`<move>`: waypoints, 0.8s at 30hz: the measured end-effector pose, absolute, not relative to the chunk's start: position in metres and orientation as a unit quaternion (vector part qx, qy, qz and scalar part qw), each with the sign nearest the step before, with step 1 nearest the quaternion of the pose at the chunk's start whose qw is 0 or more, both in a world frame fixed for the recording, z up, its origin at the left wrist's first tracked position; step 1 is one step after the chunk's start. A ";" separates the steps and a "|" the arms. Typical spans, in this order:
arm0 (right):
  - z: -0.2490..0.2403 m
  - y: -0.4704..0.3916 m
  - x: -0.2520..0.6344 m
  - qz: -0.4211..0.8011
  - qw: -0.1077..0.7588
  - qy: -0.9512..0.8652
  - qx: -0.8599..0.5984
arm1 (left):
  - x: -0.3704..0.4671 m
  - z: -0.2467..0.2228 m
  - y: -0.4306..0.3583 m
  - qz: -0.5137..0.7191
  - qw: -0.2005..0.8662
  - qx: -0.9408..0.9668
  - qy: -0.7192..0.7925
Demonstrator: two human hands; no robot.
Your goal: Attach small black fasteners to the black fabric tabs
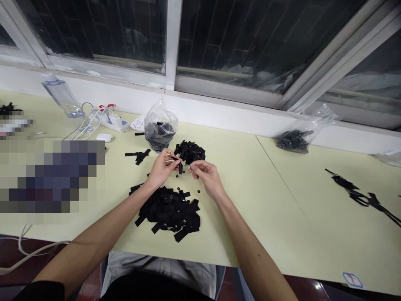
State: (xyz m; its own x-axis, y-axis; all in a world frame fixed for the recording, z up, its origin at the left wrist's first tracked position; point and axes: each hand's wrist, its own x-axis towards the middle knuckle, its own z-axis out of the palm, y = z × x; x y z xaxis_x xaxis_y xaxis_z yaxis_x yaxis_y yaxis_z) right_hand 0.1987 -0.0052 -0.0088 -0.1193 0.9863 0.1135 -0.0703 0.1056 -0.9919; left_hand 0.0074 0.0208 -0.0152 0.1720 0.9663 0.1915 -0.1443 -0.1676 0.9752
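My left hand (163, 166) pinches a short black fabric strip (181, 168) above the table. Just to its right, my right hand (204, 173) has its thumb and fingertips pressed together; whatever they hold is too small to make out. Below the hands lies a large heap of black fabric strips (171, 211), some with small white letters. Behind them sits a smaller pile of black pieces (191, 151). Several small black rings (198, 191) are scattered on the tabletop between the heaps.
A clear plastic bag (161, 127) of black pieces stands behind my left hand. Loose strips (139, 156) lie left of it. A water bottle (62, 96), a power strip (114, 121) and a white case (104, 137) are farther left. Another bag (294, 140) and black straps (360, 196) lie right.
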 end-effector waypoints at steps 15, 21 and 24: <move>0.003 -0.017 0.191 0.524 0.427 -0.617 -0.403 | 0.009 -0.012 0.019 0.504 0.568 0.525 0.385; -0.007 -0.013 0.182 0.463 0.494 -0.594 -0.435 | 0.012 -0.011 0.017 0.486 0.584 0.531 0.375; -0.009 -0.009 0.185 0.456 0.526 -0.570 -0.437 | 0.012 -0.009 0.015 0.470 0.572 0.565 0.365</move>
State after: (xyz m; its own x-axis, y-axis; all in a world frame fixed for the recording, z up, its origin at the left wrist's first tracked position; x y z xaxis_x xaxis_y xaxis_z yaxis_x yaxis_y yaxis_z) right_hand 0.1846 -0.0093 -0.0087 -0.0653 0.9776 0.2000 0.0179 0.2016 -0.9793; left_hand 0.0119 0.0155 -0.0092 0.2926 0.9494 0.1138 -0.1255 -0.0799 0.9889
